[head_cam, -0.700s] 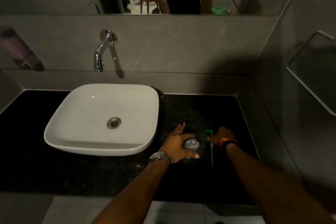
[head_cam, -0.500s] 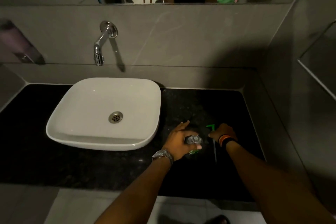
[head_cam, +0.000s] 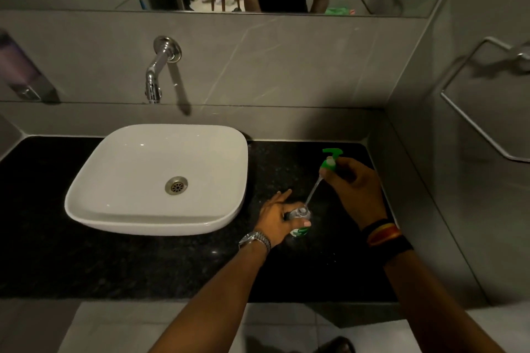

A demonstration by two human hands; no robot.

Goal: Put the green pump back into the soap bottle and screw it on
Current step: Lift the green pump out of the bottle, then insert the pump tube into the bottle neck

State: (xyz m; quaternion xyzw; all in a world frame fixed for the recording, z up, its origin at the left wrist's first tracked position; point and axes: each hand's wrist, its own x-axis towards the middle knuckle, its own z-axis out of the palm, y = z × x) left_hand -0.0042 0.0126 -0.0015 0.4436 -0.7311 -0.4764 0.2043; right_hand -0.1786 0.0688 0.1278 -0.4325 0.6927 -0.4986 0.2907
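Insertion is starting: right hand (head_cam: 354, 185) is gripping the green pump (head_cam: 329, 160), its tube tip reaching the soap bottle (head_cam: 299, 219), gripped by left hand (head_cam: 276, 216) near the countertop's (head_cam: 114, 264) right edge; seating and screwing are remaining.

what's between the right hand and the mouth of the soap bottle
In the head view, only the pump's clear dip tube spans that stretch, slanting from the right hand down to the soap bottle mouth, over bare black counter.
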